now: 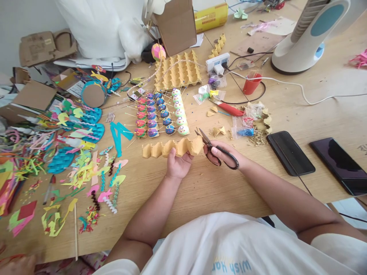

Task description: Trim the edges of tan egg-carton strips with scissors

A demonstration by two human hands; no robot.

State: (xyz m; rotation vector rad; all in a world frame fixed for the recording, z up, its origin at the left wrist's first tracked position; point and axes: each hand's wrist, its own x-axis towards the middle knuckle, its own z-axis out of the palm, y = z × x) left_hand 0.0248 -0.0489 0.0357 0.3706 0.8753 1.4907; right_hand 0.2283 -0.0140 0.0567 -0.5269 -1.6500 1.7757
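My left hand [178,164] is closed around a yellow egg carton strip [156,150], a single row of cups held level above the table. In my right hand [220,153] is a pair of dark scissors [229,157], fingers through the handles. The blades stand apart beside the strip's right end, pointing up and left. Just beyond the strip are several painted egg carton rows: a red one [141,116], a purple one [151,116], a dark blue one [164,114] and a pale green one [180,112], some with pins sticking out.
An uncut egg tray [179,70] lies farther back. Carton scraps [219,131], a red cup [252,82] and a power strip [218,62] are to the right, near two phones [291,152]. Coloured paper cuttings [83,168] cover the left side. Another person's hand [20,263] shows at lower left.
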